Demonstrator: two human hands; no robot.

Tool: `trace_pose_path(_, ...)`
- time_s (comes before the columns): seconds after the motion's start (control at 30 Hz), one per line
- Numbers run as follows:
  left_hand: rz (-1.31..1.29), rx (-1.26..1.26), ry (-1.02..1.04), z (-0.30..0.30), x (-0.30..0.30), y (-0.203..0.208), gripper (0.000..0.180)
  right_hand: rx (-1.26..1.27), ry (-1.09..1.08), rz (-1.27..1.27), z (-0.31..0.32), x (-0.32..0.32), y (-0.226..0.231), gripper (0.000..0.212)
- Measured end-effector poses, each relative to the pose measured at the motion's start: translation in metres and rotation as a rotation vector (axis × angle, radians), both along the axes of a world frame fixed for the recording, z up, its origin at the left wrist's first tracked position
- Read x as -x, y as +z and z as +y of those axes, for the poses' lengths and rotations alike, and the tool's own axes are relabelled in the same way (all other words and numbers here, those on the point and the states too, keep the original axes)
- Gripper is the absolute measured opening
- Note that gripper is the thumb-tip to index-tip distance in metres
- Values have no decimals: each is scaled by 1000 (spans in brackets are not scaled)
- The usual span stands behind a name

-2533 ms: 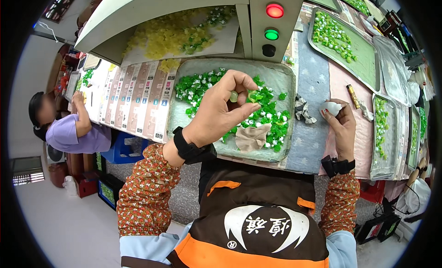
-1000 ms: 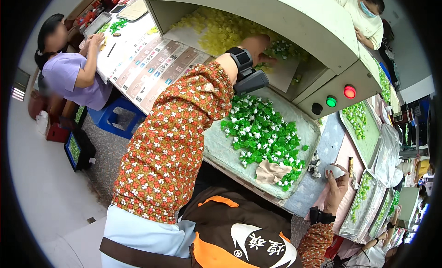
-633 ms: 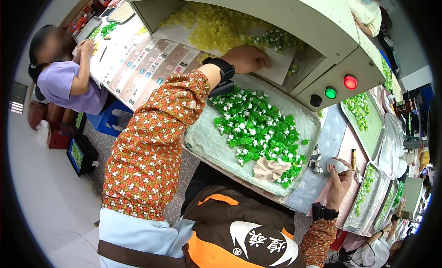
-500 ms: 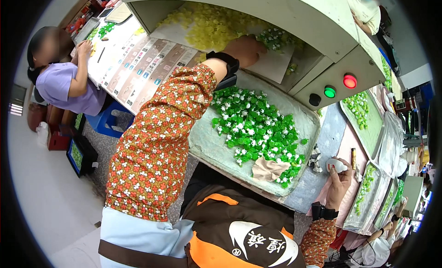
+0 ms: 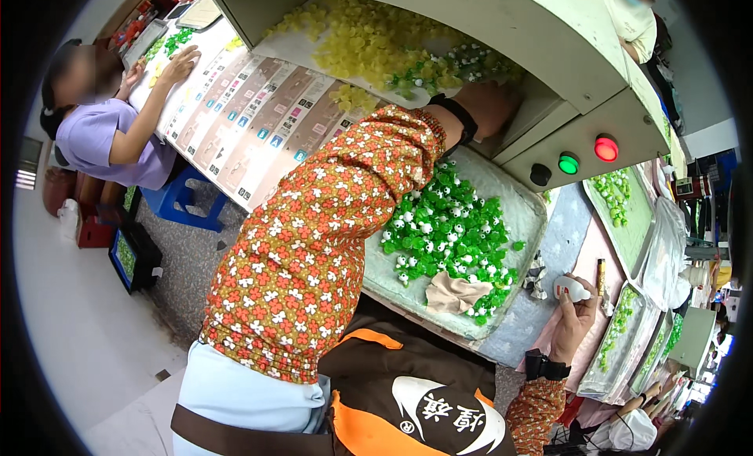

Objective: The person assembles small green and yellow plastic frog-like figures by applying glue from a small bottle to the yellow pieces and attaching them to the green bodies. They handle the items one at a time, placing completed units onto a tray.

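Running this from afar: my left hand is inside the cabinet opening, fingers hidden, so I can't tell whether that grip has anything. My right hand has its grip wrapped around a small white bottle, out to the tray's right, I'd guess so it's handy without blocking the green pieces. Those are heaped in the tray up front, tan cloth on the near side, probably for wiping. Yellow pieces are spread inside the cabinet.
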State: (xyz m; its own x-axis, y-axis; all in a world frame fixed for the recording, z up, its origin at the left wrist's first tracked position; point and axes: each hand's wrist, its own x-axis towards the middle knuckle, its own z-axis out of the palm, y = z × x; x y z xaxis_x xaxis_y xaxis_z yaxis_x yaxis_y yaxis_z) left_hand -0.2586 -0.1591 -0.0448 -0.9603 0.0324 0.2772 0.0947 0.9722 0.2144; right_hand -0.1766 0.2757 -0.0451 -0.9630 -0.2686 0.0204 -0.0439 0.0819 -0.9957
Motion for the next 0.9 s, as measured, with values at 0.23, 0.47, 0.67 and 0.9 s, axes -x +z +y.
trace_pose_path(0.23, 113, -236, -112, -14, 12, -15, 38, -31, -8, -5, 2, -1, 0, 38)
trace_pose_path(0.47, -106, -302, 152, -57, 5, -1, 38, 11, 12, -7, 3, 1, -2, 38)
trace_pose_path(0.67, -45, 9, 264, -83, 7, 22, 43, 19, 6, -14, 3, 1, -4, 40)
trace_pose_path(0.9, 138, 49, 290, -74, 89, -5, 34, 25, -13, -5, -1, -1, -5, 41)
